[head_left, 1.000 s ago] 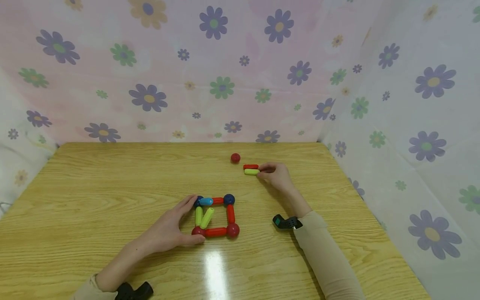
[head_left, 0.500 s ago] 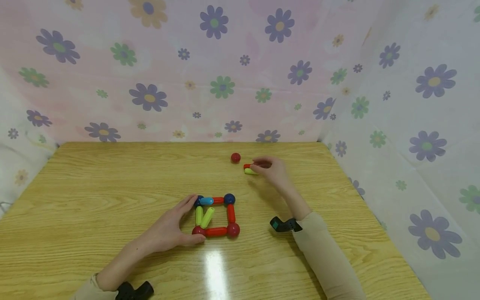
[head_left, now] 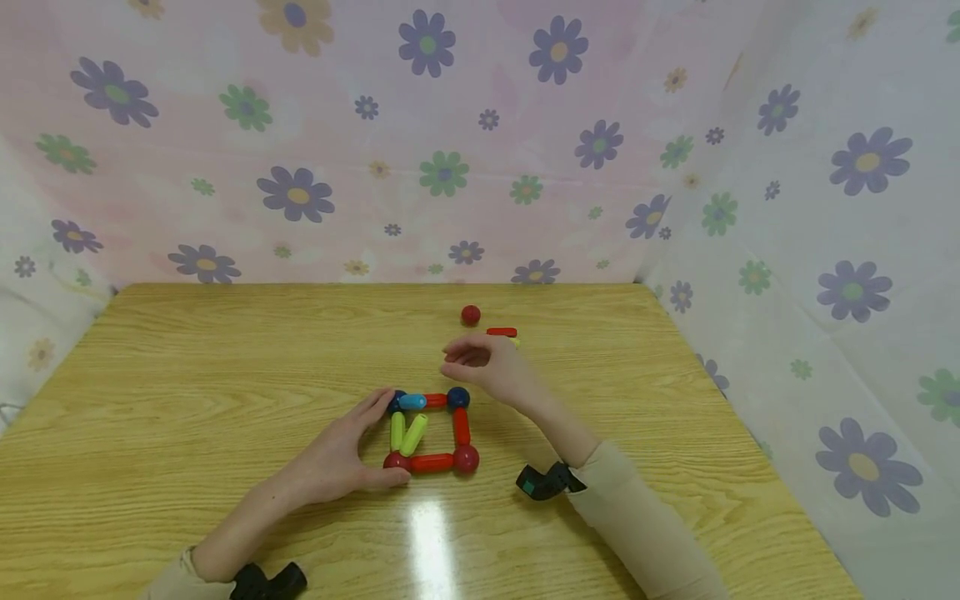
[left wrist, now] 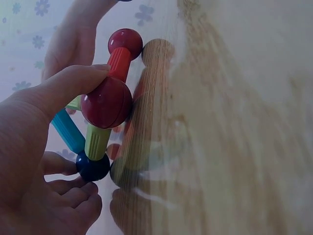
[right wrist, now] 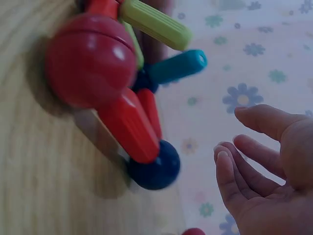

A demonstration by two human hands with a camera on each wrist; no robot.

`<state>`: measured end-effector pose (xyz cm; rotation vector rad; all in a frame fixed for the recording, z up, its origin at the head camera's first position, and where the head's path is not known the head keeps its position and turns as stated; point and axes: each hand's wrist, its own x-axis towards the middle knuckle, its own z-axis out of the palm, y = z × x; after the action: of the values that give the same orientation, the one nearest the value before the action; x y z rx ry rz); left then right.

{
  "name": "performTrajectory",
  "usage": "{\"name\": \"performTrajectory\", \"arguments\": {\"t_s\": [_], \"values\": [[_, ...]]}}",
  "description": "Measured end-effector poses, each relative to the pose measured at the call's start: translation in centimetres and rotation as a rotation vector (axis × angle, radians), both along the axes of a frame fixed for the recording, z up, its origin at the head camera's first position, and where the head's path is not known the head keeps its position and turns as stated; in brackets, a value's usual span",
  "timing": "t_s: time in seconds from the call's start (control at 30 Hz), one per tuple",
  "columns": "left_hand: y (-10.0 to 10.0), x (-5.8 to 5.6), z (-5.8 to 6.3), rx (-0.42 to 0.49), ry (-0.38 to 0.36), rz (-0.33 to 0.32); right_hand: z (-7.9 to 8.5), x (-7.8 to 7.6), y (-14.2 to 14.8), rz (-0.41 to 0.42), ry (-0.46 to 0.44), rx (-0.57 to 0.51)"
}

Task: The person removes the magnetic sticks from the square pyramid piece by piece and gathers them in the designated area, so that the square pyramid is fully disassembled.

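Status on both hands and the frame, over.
Left hand grips the frame; right hand empty. Green rod, blue rod jut up from it. Loose red ball lies beyond, not blocking.

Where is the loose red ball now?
In the head view, the loose red ball is far back on the table, left of the loose red stick, beyond the right hand.

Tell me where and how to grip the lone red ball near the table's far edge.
Pinch the lone red ball across its widest part, thumb and fingers on opposite sides, probably best from above with the right hand. It is round and stands apart from the loose red stick, leaving its sides free.
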<state>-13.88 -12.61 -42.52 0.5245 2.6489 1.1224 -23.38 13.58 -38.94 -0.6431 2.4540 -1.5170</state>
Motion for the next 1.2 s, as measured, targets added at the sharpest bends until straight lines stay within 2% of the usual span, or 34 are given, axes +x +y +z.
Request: {"name": "performTrajectory", "arguments": {"t_s": [0.23,0.37,0.8,1.2], "values": [[-0.1,0.0,-0.1,0.003,0.001,-0.005,-1.1,1.1,-1.7,0.115,-0.005,-0.003],[-0.2,-0.1,-0.1,0.007,0.000,-0.010,-1.3,1.7,-2.5,0.148,0.004,0.002],[-0.1,0.1,0.3,0.002,-0.043,0.004,-1.8,2.4,-3.3,0.168,-0.024,0.009],[-0.2,0.1,0.2,0.003,-0.046,0.007,-2.1,2.1,-3.1,0.114,-0.001,0.041]]}}
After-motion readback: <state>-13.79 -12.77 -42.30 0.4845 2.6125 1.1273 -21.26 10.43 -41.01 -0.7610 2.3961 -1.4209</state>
